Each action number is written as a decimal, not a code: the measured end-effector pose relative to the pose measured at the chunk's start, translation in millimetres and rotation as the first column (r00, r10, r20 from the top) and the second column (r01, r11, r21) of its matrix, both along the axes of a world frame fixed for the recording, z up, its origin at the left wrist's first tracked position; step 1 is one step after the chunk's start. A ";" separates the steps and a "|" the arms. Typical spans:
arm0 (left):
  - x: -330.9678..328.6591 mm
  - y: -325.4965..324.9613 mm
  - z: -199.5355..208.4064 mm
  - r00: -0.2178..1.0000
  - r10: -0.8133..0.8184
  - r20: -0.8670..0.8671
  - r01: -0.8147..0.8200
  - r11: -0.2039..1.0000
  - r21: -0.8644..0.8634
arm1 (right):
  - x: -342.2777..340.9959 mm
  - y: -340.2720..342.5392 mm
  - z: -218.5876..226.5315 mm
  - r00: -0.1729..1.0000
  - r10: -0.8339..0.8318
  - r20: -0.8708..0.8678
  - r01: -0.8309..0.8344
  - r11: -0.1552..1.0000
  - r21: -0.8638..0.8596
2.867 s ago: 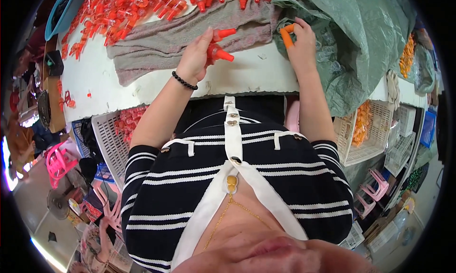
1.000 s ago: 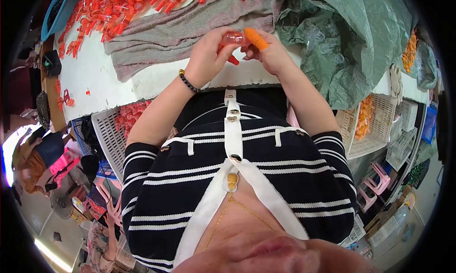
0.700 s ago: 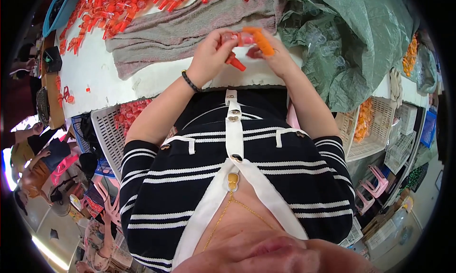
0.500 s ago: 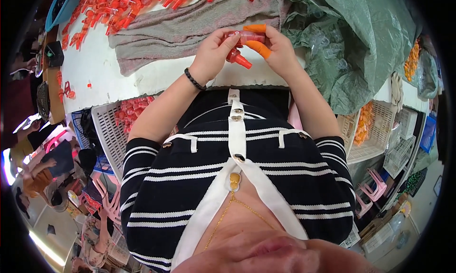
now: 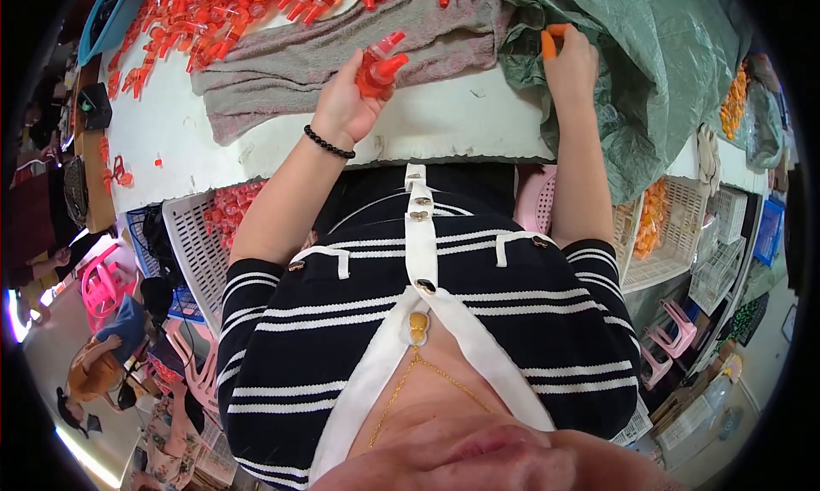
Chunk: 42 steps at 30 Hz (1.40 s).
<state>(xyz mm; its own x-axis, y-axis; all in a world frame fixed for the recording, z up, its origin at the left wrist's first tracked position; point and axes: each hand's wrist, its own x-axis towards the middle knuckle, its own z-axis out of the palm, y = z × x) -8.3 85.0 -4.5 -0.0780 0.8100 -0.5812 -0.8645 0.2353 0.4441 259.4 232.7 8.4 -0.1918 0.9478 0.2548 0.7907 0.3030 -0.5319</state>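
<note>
My left hand (image 5: 352,107) is closed around red translucent plastic pieces with tapered tips (image 5: 384,71); two tips point out to the right, above the white tabletop. Orange finger covers sit on the thumb and forefinger of my right hand (image 5: 571,64). That hand is over the crumpled green plastic bag (image 5: 666,73), its fingers curled at the bag's folds. What they hold, if anything, cannot be made out. A grey-pink towel (image 5: 282,81) lies beyond my left hand, with a heap of similar red pieces (image 5: 205,21) past it.
A blue basin (image 5: 115,17) stands at the far left. Below the table edge, a white crate (image 5: 195,243) at left holds red pieces; another crate (image 5: 670,243) at right holds orange ones (image 5: 651,218). People (image 5: 102,363) sit off to the left, near pink stools (image 5: 192,346).
My hands have come apart. The left moved left, keeping red pieces in its grip; the right moved right and away to the green bag, letting go of the piece both hands were on.
</note>
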 end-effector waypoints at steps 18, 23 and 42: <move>17.7 5.7 9.7 0.805 -0.096 -0.585 0.101 0.995 -0.024 | -71.0 -71.9 29.2 0.784 0.620 0.038 -0.619 0.775 0.130; 18.1 5.6 8.2 0.726 -0.047 -0.686 0.064 0.998 -0.001 | -86.1 -74.4 24.5 0.706 0.703 -0.086 -0.698 0.712 0.076; 16.9 3.1 -8.2 0.500 0.186 -0.846 0.039 0.971 0.237 | -107.3 -83.8 7.6 0.669 0.574 -0.472 -0.689 0.717 -0.107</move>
